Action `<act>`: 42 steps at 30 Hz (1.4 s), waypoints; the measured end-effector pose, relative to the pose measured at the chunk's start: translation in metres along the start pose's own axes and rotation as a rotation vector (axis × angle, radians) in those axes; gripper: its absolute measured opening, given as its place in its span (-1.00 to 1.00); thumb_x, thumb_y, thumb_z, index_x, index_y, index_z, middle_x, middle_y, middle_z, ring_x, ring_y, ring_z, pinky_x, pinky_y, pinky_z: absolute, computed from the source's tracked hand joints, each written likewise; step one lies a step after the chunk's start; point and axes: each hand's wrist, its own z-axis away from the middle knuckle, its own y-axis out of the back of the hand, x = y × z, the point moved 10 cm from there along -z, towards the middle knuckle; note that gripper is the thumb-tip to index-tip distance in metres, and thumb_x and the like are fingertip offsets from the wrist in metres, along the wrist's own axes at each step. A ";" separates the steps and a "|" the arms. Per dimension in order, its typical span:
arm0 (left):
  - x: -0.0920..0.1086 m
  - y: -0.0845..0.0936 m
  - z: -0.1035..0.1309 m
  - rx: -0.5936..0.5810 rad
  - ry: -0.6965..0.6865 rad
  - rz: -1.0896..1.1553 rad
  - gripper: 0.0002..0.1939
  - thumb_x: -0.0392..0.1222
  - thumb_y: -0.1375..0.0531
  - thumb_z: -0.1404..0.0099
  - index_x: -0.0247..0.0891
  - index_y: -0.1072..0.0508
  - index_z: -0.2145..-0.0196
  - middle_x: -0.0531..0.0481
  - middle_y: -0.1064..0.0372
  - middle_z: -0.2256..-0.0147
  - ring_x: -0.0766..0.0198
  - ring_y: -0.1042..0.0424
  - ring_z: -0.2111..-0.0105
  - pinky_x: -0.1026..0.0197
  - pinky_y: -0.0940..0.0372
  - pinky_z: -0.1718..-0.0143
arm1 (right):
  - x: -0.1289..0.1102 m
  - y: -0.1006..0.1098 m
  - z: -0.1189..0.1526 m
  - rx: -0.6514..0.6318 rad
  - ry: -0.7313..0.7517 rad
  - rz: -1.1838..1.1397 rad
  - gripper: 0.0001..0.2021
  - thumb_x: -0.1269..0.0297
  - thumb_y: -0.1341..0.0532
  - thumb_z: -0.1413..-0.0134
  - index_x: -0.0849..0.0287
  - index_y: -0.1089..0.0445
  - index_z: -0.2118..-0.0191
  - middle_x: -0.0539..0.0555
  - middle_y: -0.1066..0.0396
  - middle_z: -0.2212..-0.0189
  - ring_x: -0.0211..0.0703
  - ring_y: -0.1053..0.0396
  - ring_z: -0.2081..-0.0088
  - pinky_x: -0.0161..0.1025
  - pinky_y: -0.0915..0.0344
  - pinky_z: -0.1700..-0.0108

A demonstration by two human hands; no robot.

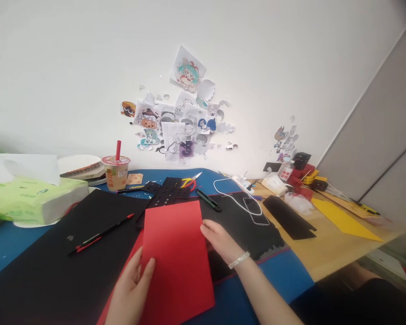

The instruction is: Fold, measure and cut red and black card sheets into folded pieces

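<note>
A red sheet of card (177,253) is held up in front of me, tilted a little over the table. My left hand (133,275) grips its left edge, with the thumb on the front face and the fingers behind. At the upper right edge, my right hand (219,239) pinches the same sheet between thumb and fingers; a beaded bracelet circles that wrist. More red card (122,282) shows beneath, at the lower left. Black card pieces with cut holes (165,192) lie just beyond the sheet's top edge.
Black card (98,212) with a red-tipped pen (101,234) lies left. Scissors (189,182), a utility knife (209,200) and a phone (256,212) with a white cable lie beyond. A drink cup (117,174) and tissue pack (37,198) stand left; yellow card (345,219) lies right.
</note>
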 end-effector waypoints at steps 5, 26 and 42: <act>-0.004 -0.008 0.002 -0.038 0.009 0.033 -0.53 0.00 -0.09 -0.23 -0.22 -0.28 -0.06 -0.15 -0.32 -0.04 0.00 -0.23 -0.06 -0.06 -0.23 -0.02 | -0.005 0.010 0.025 0.122 0.064 0.035 -0.72 0.13 -0.04 -0.13 0.12 -0.19 0.54 -0.06 -0.22 0.57 -0.23 -0.22 0.48 -0.31 -0.19 0.40; -0.001 0.006 0.008 0.056 0.073 0.213 -0.38 0.09 -0.18 -0.12 -0.07 -0.20 -0.12 -0.06 -0.43 0.05 0.02 -0.39 0.06 -0.04 -0.33 0.07 | 0.044 -0.042 0.075 0.090 -0.162 -0.177 -0.37 -0.28 0.09 -0.05 0.18 -0.40 0.19 -0.06 -0.20 0.69 -0.36 -0.08 0.74 -0.41 -0.07 0.72; 0.004 0.002 0.003 0.034 0.011 0.106 -0.18 0.21 -0.15 -0.08 -0.08 0.01 -0.22 -0.15 -0.25 -0.09 -0.11 -0.28 -0.04 -0.17 -0.25 0.01 | 0.026 -0.030 0.088 0.111 -0.024 -0.054 -0.48 -0.10 0.10 -0.20 0.22 -0.40 0.14 -0.08 -0.16 0.73 -0.37 -0.09 0.73 -0.44 -0.06 0.68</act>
